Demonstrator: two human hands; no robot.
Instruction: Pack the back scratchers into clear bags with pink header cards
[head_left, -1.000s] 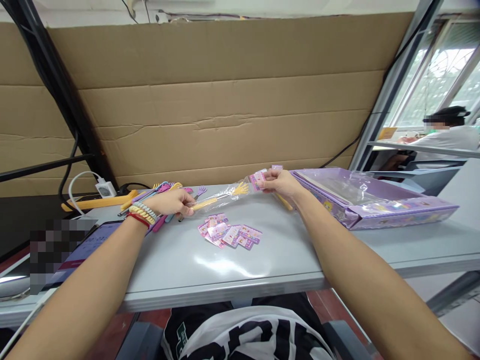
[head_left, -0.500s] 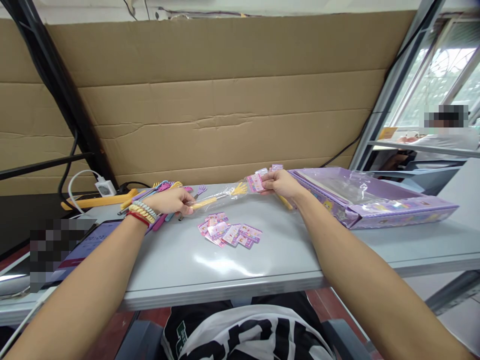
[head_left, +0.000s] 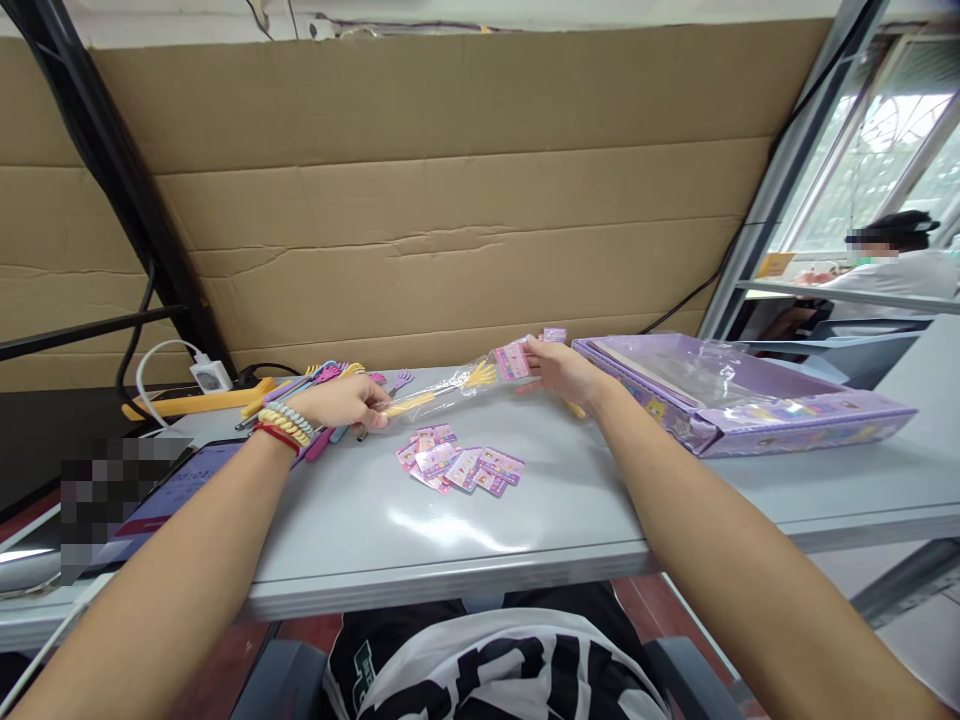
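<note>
My left hand (head_left: 346, 402) grips the left end of a clear plastic sleeve that holds a yellow hand-shaped stick (head_left: 476, 376). At the sleeve's other end, my right hand (head_left: 562, 370) has its fingers closed on the edge beside a pink card (head_left: 512, 361). Below the sleeve, several small pink and purple cards (head_left: 457, 460) lie in a loose pile. Many colourful sticks with hand-shaped tips (head_left: 326, 372) lie behind and under my left hand. Part of another yellow stick shows below my right hand.
On the right stands an open purple box (head_left: 802, 440) with clear plastic in it. A phone or tablet (head_left: 172, 490), a white charger (head_left: 211, 375) and cables are at the left. Cardboard (head_left: 450, 200) stands behind the table (head_left: 570, 510). Another person sits far right by a window.
My right hand has shifted slightly, with its fingers now at the upper right edge of the pink card. My left hand has stayed in place on the sleeve.
</note>
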